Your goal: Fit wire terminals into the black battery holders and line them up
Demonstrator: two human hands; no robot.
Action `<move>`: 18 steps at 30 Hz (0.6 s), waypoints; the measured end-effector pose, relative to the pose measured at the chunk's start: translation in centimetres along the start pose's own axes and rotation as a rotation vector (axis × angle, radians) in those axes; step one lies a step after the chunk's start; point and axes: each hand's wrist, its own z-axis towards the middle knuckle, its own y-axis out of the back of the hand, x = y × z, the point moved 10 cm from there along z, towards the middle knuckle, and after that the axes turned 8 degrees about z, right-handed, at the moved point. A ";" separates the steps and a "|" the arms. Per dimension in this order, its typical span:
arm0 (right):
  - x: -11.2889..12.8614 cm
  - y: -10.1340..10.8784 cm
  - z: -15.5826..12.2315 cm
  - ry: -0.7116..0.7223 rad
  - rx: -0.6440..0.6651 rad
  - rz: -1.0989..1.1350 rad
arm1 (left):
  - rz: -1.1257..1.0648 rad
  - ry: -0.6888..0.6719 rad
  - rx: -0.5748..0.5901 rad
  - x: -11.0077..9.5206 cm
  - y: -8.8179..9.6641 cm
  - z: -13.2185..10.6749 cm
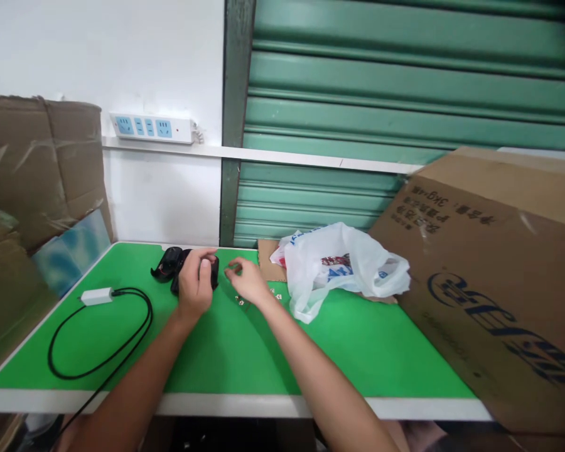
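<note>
My left hand (196, 282) is closed over a dark, rounded plastic object (215, 274) near the back of the green mat. The hand covers most of that object, so its kind does not show. Just left of it lies another black, rounded piece (170, 262) with a hooked edge. A short gap to the right, my right hand (247, 279) hovers with thumb and fingertips curled together. Whatever they pinch, if anything, is too small to make out. Several small shiny metal pieces (240, 301) lie on the mat beneath and beside that hand.
A black cable with a white plug adapter (96, 296) loops at left. A white plastic bag (343, 270) rests on cardboard right of my hands. Large cardboard boxes (489, 282) flank the green-topped table (358, 351). A power strip (151, 127) sits on the wall above.
</note>
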 end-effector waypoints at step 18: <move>-0.1 14.9 -19.0 0.161 0.018 0.077 | 0.243 -0.059 0.764 -1.2 -11.9 -7.9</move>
